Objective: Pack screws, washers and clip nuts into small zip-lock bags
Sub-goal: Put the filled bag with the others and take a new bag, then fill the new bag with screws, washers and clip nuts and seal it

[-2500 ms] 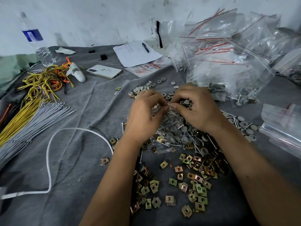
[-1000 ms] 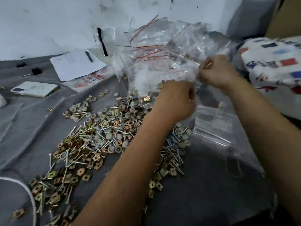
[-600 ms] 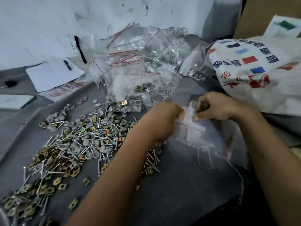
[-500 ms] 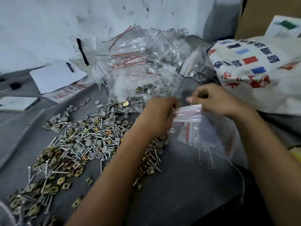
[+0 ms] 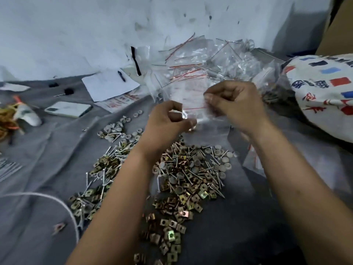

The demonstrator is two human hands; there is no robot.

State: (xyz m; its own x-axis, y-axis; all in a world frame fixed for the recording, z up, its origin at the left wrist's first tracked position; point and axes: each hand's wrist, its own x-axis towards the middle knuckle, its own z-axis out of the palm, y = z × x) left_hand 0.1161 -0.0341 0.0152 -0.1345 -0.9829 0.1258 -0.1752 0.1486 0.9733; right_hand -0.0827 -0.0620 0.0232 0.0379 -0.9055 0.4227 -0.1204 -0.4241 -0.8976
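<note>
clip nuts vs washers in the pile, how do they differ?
Shape: the clip nuts are flat square pieces with a centre hole; the washers are round. Colour: the clip nuts are yellow-gold metal, the washers pale grey-white. Spread: the clip nuts reach the near edge of the pile; the washers lie farther back, some loose near the phone. Both lie loose on the grey cloth, mixed with screws.
</note>
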